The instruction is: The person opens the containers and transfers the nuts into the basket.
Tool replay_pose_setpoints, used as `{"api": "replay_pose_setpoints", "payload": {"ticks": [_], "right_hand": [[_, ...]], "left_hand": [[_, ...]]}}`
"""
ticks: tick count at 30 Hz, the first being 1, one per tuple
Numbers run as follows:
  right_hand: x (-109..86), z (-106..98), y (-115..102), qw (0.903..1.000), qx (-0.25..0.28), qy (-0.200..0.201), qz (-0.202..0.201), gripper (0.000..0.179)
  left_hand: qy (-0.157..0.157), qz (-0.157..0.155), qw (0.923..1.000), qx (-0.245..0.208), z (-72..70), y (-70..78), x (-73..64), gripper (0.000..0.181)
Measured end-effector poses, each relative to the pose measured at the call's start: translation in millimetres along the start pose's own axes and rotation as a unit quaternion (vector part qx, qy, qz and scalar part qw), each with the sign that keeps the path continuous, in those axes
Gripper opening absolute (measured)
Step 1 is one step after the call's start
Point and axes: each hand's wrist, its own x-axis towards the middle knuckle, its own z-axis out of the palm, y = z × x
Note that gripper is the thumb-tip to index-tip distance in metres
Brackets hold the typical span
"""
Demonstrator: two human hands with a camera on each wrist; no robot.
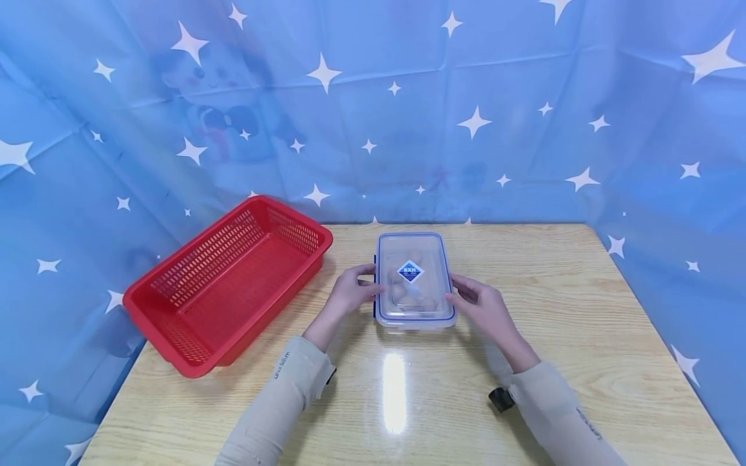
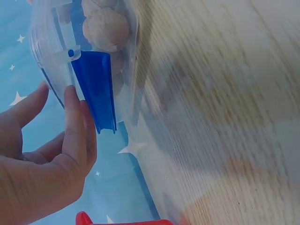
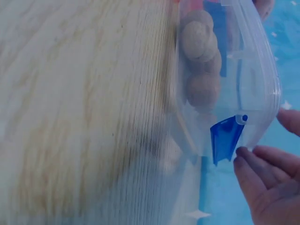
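lidded container [image 1: 416, 285] on bench [image 1: 583, 310], right of red basket [image 1: 245, 278], long axis fore-and-aft; left hand [image 1: 352, 290] at its basket side, right hand [image 1: 482, 305] at side away from basket, neither nearer; fingers of both curled, pinching container by long edges.

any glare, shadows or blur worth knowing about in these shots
Head view: a bright streak of glare on the tabletop, on the near side of the clear container, with soft shadows beside it; left wrist view: dim, soft-edged shadows across the tabletop; right wrist view: wood grain looks smeared at lower left, round items hazy through the plastic.
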Motion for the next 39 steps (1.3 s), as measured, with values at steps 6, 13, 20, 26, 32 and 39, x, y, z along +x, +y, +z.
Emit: {"api": "replay_pose_setpoints", "payload": {"ticks": [6, 13, 20, 26, 32, 39], "right_hand": [[1.2, 0.4, -2.2, 0.9999, 0.009, -0.003, 0.01, 0.053], [2.4, -0.6, -4.0, 0.9999, 0.011, -0.005, 0.011, 0.053], [2.5, -2.1, -10.3, 0.9999, 0.003, -0.003, 0.01, 0.052], [2.4, -2.8, -12.6, 1.0, -0.003, -0.001, 0.004, 0.052], [1.9, -4.4, -16.9, 0.9999, -0.017, 0.003, 0.0, 0.052], [1.0, -5.0, -16.1, 0.9998, -0.016, 0.012, -0.003, 0.052]], "left_hand": [[0.008, 0.002, 0.9999, 0.01, 0.3, 1.5, -2.1, 0.058], [0.013, 0.004, 0.9999, 0.005, 0.5, 4.1, -3.7, 0.056], [0.015, 0.009, 0.9998, 0.007, -0.4, 5.9, -3.9, 0.056], [0.02, 0.015, 0.9996, 0.015, -0.7, 7.9, -5.6, 0.056], [0.028, 0.015, 0.9993, 0.018, -1.7, 12.2, -7.5, 0.054], [0.027, 0.021, 0.9993, 0.016, -2.9, 16.6, -10.8, 0.056]]}}
